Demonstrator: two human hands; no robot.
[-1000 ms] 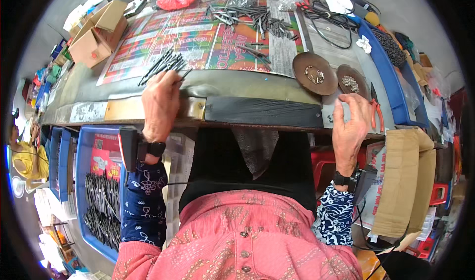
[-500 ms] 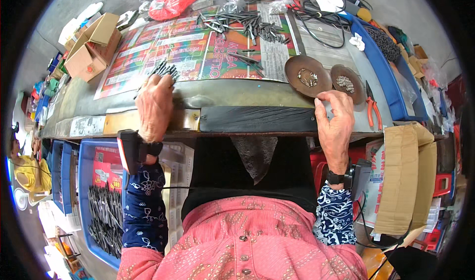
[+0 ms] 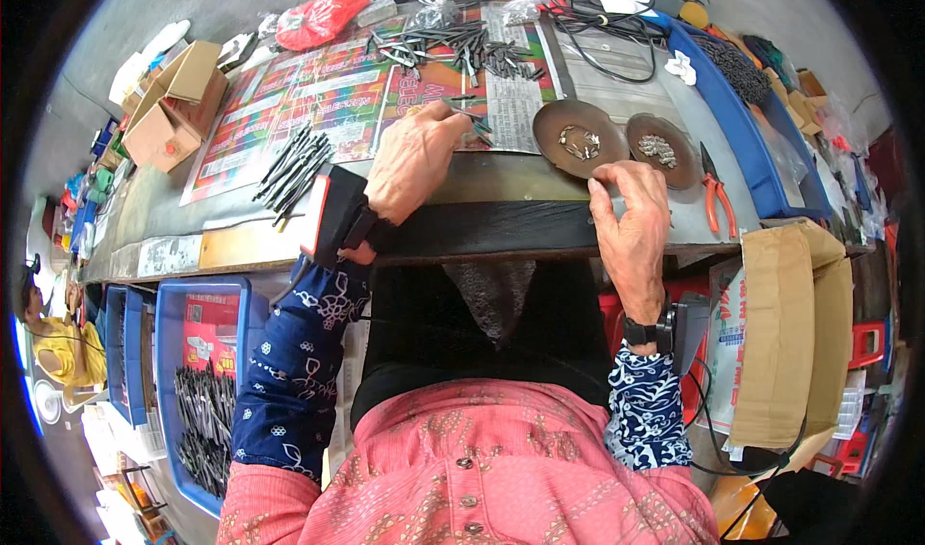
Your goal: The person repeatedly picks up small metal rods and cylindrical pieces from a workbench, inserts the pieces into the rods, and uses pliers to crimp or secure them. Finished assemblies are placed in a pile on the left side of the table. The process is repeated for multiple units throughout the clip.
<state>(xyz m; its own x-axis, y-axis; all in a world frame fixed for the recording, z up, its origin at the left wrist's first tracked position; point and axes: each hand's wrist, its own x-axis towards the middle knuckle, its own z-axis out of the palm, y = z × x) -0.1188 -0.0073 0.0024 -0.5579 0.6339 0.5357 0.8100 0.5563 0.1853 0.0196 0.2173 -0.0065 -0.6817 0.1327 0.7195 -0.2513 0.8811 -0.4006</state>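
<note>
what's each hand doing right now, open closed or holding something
Left hand: curled over by slim black sticks; whether it grips one can't be told.
Right hand: loosely curled beside the larger round brown dish; anything held can't be told.

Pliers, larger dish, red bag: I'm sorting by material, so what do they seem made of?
Pliers: dark, probably steel; smooth orange-red grips, likely plastic. Larger dish: dull brown; metal or plastic, I can't tell. Red bag: likely thin, glossy plastic, judging by crinkles.

The left grip [image 3: 416, 162] is near slim black pieces [image 3: 477, 118], the right grip [image 3: 633, 222] beside a brown dish [image 3: 578, 111].
</note>
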